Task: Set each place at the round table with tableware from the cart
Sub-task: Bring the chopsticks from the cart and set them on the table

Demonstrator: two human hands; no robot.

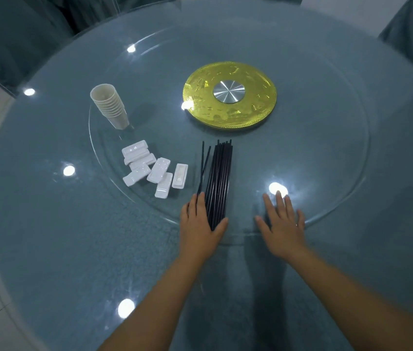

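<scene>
A round table (48, 224) draped in grey-blue cloth is filling the view, with a glass turntable (327, 173) sitting on top and a gold disc (251, 79) lying at its centre. Near the turntable's front edge, a bundle of black chopsticks (219, 183) is lying pointed away from the viewer. Just left of it, white ceramic chopstick rests (154, 168) are lying in a loose heap, and farther left a stack of pale cups (110, 105) is standing tilted.

The left hand (200, 224) is lying flat, fingers straight, touching the bundle's near end between thumb and forefinger, not gripping it. The right hand (282, 221) is resting flat on the glass, fingers spread and holding nothing, well apart from the chopsticks. To do this step well, the person should probably square the near ends, then lift out one matched pair per place.
</scene>
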